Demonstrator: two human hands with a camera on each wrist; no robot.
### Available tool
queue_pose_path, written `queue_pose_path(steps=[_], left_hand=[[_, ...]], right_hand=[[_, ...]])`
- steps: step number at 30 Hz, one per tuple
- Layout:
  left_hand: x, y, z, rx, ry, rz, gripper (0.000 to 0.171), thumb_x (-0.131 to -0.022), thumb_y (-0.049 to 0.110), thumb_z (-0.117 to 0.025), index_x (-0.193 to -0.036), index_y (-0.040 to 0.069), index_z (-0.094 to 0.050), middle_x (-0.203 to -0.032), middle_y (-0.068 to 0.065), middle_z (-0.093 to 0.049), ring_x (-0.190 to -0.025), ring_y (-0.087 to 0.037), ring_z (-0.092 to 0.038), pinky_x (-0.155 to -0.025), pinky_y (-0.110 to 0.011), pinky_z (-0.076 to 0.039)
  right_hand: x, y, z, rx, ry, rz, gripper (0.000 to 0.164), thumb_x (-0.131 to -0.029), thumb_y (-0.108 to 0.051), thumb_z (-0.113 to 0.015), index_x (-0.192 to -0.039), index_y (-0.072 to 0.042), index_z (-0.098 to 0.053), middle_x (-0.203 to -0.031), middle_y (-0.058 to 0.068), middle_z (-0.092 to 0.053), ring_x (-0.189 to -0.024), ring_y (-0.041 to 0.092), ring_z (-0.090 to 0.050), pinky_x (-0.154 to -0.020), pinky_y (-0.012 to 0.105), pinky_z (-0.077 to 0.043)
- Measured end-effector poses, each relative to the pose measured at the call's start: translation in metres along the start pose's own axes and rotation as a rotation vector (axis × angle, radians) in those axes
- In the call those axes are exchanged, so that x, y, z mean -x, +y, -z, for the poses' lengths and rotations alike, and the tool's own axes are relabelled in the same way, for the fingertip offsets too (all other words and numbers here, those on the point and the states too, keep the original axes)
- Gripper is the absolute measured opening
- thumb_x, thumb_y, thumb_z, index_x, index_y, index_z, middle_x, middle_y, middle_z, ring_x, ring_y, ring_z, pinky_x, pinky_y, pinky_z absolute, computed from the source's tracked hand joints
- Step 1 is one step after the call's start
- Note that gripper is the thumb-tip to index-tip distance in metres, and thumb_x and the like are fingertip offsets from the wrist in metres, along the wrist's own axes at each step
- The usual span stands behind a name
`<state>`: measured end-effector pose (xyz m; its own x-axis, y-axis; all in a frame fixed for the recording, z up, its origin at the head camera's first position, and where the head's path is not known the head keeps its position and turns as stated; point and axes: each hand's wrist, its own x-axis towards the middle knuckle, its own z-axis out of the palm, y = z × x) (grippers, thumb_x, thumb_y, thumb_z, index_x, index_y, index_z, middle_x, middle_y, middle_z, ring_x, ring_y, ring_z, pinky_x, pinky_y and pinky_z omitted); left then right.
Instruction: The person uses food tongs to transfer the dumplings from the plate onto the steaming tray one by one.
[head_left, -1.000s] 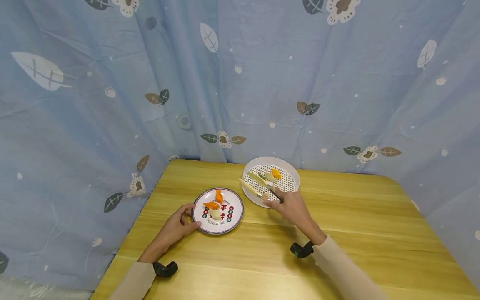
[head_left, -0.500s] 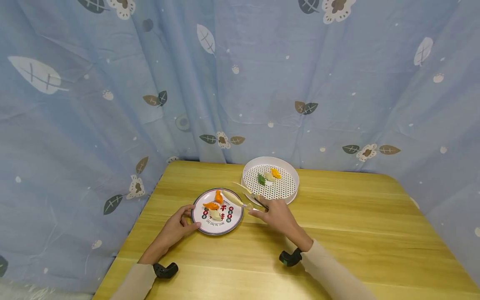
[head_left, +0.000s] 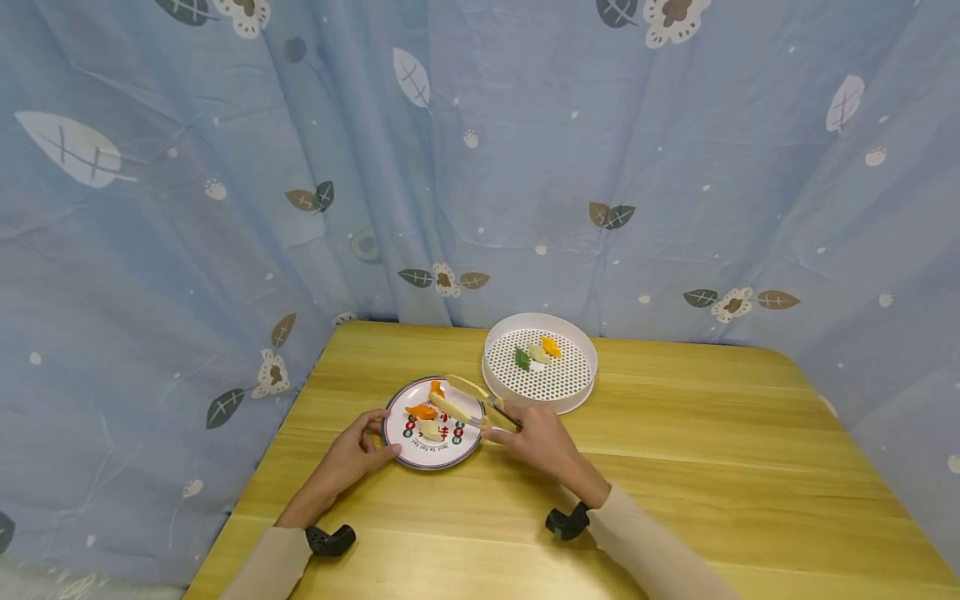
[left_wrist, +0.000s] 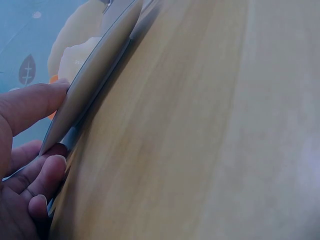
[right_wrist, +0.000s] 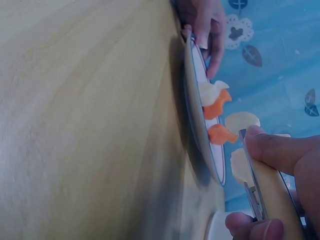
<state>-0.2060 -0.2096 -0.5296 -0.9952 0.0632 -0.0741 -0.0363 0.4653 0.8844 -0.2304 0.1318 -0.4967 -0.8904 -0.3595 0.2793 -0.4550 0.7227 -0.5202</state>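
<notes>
My left hand (head_left: 348, 458) grips the left rim of a round white plate (head_left: 411, 393) with a dark edge and printed characters. In the left wrist view the thumb lies on top of the rim and the fingers are beneath it. Two orange dumpling-like pieces (head_left: 422, 412) and a cream one (head_left: 431, 430) lie on the plate. My right hand (head_left: 538, 437) holds tongs (head_left: 450, 407) with pale, broad tips; the tips are spread over the plate's right side, close to the farther orange piece (right_wrist: 221, 134). Nothing shows between them.
Behind and right of the plate stands a white round tray with a perforated base (head_left: 547, 385). It bears a green piece (head_left: 522, 358), a cream piece (head_left: 538, 353) and a yellow piece (head_left: 551, 346). A blue curtain (head_left: 525, 167) hangs behind the wooden table (head_left: 712, 467).
My right hand has moved left with the tongs, from over the perforated tray to over the plate. The green piece in the tray is now uncovered. My left hand has stayed on the plate.
</notes>
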Motion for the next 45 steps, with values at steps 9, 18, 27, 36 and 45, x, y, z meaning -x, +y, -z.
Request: queue_pose_path(steps=[9,18,27,36,45], left_hand=[[-0.001,-0.002,0.000,-0.004,-0.002,0.002,0.067,-0.087,0.030,-0.085,-0.145,0.016,-0.053,-0.119,-0.008,-0.057,-0.081,-0.022,-0.049,-0.066,-0.028,-0.041],[-0.001,-0.002,0.001,0.010,-0.009,0.000,0.067,-0.087,0.029,-0.085,-0.145,0.016,-0.053,-0.120,-0.009,-0.056,-0.081,-0.022,-0.048,-0.065,-0.027,-0.041],[-0.001,-0.003,0.000,0.009,-0.003,-0.002,0.068,-0.087,0.031,-0.085,-0.145,0.016,-0.053,-0.119,-0.009,-0.056,-0.081,-0.022,-0.048,-0.065,-0.027,-0.040],[-0.003,-0.005,0.000,0.010,0.000,0.004,0.069,-0.087,0.033,-0.085,-0.145,0.018,-0.053,-0.120,-0.009,-0.057,-0.082,-0.022,-0.048,-0.065,-0.027,-0.040],[-0.002,-0.005,0.000,0.014,0.001,-0.004,0.068,-0.087,0.032,-0.085,-0.145,0.017,-0.053,-0.120,-0.009,-0.057,-0.082,-0.022,-0.048,-0.065,-0.027,-0.040]], right_hand=[[0.000,-0.002,-0.008,0.023,-0.031,-0.004,0.057,-0.088,-0.049,-0.079,-0.129,-0.010,-0.073,-0.062,-0.010,-0.030,-0.057,0.006,-0.030,-0.051,0.025,-0.028],[-0.003,0.000,-0.013,0.030,-0.035,0.054,0.035,-0.092,-0.044,-0.077,-0.100,-0.011,-0.074,-0.062,-0.011,-0.034,-0.057,0.005,-0.035,-0.052,0.024,-0.032],[-0.002,-0.001,-0.015,0.063,-0.039,0.053,0.035,-0.093,-0.044,-0.075,-0.104,-0.011,-0.074,-0.061,-0.010,-0.031,-0.056,0.006,-0.033,-0.051,0.024,-0.030],[-0.001,-0.002,-0.010,0.015,-0.027,0.029,0.048,-0.092,-0.044,-0.077,-0.125,-0.009,-0.075,-0.060,-0.010,-0.034,-0.054,0.005,-0.033,-0.049,0.024,-0.031],[-0.001,-0.005,0.004,0.008,-0.006,-0.016,0.049,-0.091,-0.045,-0.078,-0.127,-0.012,-0.075,-0.075,0.000,-0.059,-0.063,0.011,-0.042,-0.056,0.027,-0.035]])
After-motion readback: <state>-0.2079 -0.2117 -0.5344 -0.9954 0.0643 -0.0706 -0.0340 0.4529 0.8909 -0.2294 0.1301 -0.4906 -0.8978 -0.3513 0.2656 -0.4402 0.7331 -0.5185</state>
